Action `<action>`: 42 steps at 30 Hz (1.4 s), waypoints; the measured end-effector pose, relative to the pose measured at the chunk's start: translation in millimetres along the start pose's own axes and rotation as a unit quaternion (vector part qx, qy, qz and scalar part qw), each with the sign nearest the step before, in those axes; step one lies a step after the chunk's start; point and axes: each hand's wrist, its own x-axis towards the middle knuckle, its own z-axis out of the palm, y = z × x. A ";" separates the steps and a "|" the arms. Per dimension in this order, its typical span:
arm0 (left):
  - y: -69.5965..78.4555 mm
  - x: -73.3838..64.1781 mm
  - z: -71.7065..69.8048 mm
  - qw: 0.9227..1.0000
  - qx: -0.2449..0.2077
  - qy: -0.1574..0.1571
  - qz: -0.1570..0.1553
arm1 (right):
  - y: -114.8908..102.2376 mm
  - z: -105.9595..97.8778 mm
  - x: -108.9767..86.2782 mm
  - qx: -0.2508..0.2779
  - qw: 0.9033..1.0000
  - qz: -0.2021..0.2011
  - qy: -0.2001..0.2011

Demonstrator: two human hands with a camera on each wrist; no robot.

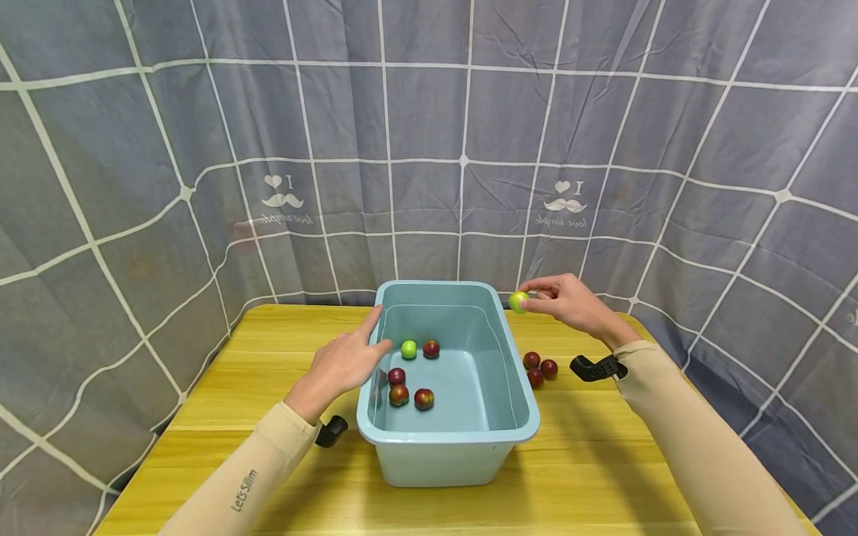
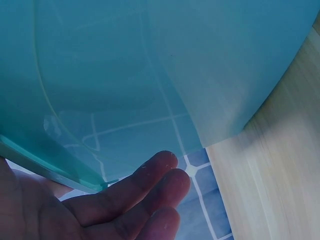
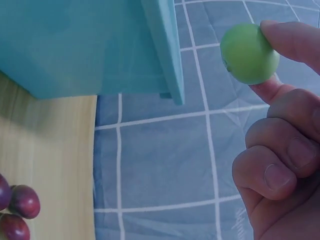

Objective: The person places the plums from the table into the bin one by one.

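My right hand (image 1: pixel 568 301) pinches a small round green fruit (image 3: pixel 250 54) between thumb and index finger, raised just beyond the right rim of a light blue plastic bin (image 1: pixel 447 438). In the right wrist view the other fingers (image 3: pixel 270 172) are folded in, clear of the fruit. My left hand (image 1: pixel 345 361) rests at the bin's left rim, thumb over the inside and the other fingers (image 2: pixel 155 200) loosely extended outside. On the bin's floor lie another green fruit (image 1: pixel 409 349) and several dark red plums (image 1: pixel 424 399), mostly toward the left.
Three dark red plums (image 1: pixel 535 378) sit clustered on the yellow wooden table (image 1: pixel 302 327), right of the bin. A grey curtain (image 1: pixel 429 193) with white grid lines hangs behind the table and along both sides.
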 end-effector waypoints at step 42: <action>0.2 -0.5 -0.6 1.000 0.004 -0.001 -0.002 | -77.3 44.9 70.3 -0.107 0.977 -0.053 -0.178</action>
